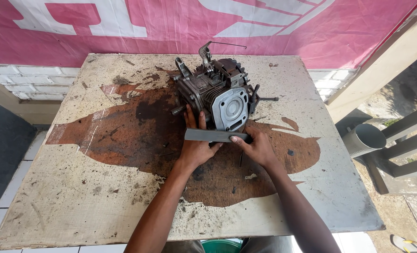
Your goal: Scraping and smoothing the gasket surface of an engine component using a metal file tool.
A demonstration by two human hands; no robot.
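A small grey engine block [218, 91] stands on a stained wooden board [100, 187], its round cylinder face turned toward me. A flat grey metal strip [213, 135] lies across the front of the block. My left hand [195, 143] rests against the block's lower left side, fingers pointing up, and holds the strip's left part. My right hand [255, 147] grips the strip's right end, fingers curled around it. A thin wire [227, 44] sticks out from a lever on top of the engine.
A long bolt [267, 99] projects from the engine's right side. Dark oil stains cover the board's middle. A pink and white banner [171, 28] hangs behind. A grey pipe [365, 139] and metal bars stand at the right, off the board.
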